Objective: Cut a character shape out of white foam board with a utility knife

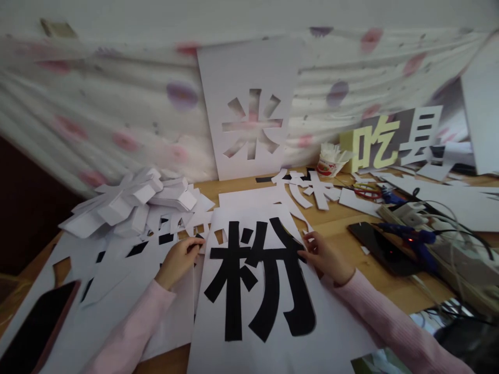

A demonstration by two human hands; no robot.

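Observation:
A white board (pixel 249 358) bearing a large black character (pixel 233 291) lies in front of me. My left hand (pixel 179 259) pinches the board's left edge with thumb and fingers, and a small dark patch shows by the fingertips. On the opposite side my right hand (pixel 325 257) has its fingers closed at the board's right edge, with fingertips by the black character's right stroke. Whether the black is a layer on top or shows through a cut-out I cannot tell.
Thick white cut pieces (pixel 132 197) are heaped at left, near a phone (pixel 39 327). A cut-out panel (pixel 210 104) leans on the curtain. At right are another phone (pixel 382 249), a blue glue gun (pixel 417 239), cables and a cup (pixel 327 167) of scraps. Yellow and white characters (pixel 376 143) stand behind.

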